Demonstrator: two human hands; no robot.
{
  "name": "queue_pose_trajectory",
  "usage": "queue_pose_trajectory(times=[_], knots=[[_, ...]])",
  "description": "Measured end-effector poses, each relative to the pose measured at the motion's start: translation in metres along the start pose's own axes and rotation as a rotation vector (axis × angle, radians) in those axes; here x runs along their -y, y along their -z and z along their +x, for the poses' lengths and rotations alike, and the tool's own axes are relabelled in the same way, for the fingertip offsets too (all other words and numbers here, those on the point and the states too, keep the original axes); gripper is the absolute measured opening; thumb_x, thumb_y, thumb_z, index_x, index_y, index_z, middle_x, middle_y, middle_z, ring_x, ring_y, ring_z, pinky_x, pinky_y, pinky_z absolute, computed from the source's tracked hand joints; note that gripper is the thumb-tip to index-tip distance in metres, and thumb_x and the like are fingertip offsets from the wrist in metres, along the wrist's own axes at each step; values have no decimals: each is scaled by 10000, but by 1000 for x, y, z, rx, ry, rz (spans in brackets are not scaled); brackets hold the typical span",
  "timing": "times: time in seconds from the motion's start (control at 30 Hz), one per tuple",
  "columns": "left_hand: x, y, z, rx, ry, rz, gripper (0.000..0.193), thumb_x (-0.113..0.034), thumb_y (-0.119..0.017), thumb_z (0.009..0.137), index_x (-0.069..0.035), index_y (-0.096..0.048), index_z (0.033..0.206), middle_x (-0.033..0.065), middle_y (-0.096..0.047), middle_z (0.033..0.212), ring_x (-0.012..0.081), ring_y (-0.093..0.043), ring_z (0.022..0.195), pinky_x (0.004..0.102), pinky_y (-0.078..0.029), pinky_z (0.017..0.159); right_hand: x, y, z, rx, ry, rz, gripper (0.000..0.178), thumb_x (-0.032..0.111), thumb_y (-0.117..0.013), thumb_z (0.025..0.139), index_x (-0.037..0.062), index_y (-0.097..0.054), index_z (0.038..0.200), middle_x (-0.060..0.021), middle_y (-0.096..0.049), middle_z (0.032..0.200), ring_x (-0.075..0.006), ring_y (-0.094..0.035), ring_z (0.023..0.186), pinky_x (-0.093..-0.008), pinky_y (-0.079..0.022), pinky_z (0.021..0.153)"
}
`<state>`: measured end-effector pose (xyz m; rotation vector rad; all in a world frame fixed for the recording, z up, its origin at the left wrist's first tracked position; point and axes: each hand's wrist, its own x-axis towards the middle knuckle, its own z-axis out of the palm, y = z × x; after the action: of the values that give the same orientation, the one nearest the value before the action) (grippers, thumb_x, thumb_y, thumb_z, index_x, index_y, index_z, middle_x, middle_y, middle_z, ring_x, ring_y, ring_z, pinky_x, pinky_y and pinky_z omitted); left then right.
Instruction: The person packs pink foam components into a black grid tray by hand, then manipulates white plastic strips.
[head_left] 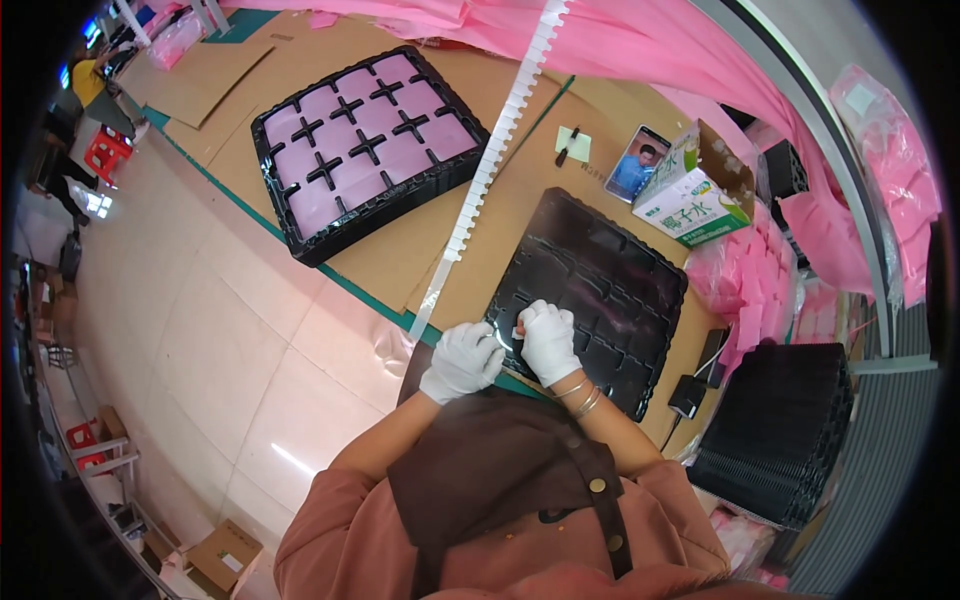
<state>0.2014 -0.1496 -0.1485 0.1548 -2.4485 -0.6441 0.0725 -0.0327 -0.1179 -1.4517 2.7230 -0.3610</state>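
Both my hands wear white gloves and are held close together at the near edge of a black plastic tray (600,290). My left hand (464,362) is closed, its fingers curled toward the right one. My right hand (548,343) is closed too, over the tray's near left corner. A small shiny, pale piece shows between the hands, too small and partly covered to name. The tray lies flat on the brown table, its surface dark and glossy with moulded ridges.
A black tray with lilac sheets (368,143) and cross-shaped dividers stands at the far left. A white toothed strip (490,170) crosses the view. Behind the near tray are a phone (635,165), an open carton (695,205) and a small black tool (567,146). Stacked black trays (775,430) stand right.
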Motion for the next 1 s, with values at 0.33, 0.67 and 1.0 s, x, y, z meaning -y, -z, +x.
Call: queue_pose_trajectory(times=[0.33,0.67,1.0], knots=[[0,10,-1,36,-10,-33,108,-154,-688,715,-122,-601,770,53,-558,910,264,-547,826,390,-428,709,-78,115,32,-655,-173,556,101,-67,-513,725,33,-505,715,-150,-522,680,-298,-548,659,-400,-443,634],[1,13,-9,45,-82,-146,104,-103,-698,698,-110,-596,720,76,-571,867,286,-544,796,398,-434,685,-302,263,106,-280,-597,145,279,63,-634,754,92,-693,1025,-170,-673,948,-318,-654,858,-374,-519,768],[-14,47,29,-31,116,-151,111,-33,-636,772,-56,-591,870,143,-527,944,315,-548,886,403,-463,759,-321,237,-101,-664,-693,-44,207,126,-633,764,13,-681,931,-195,-669,912,-360,-641,869,-393,-507,812]])
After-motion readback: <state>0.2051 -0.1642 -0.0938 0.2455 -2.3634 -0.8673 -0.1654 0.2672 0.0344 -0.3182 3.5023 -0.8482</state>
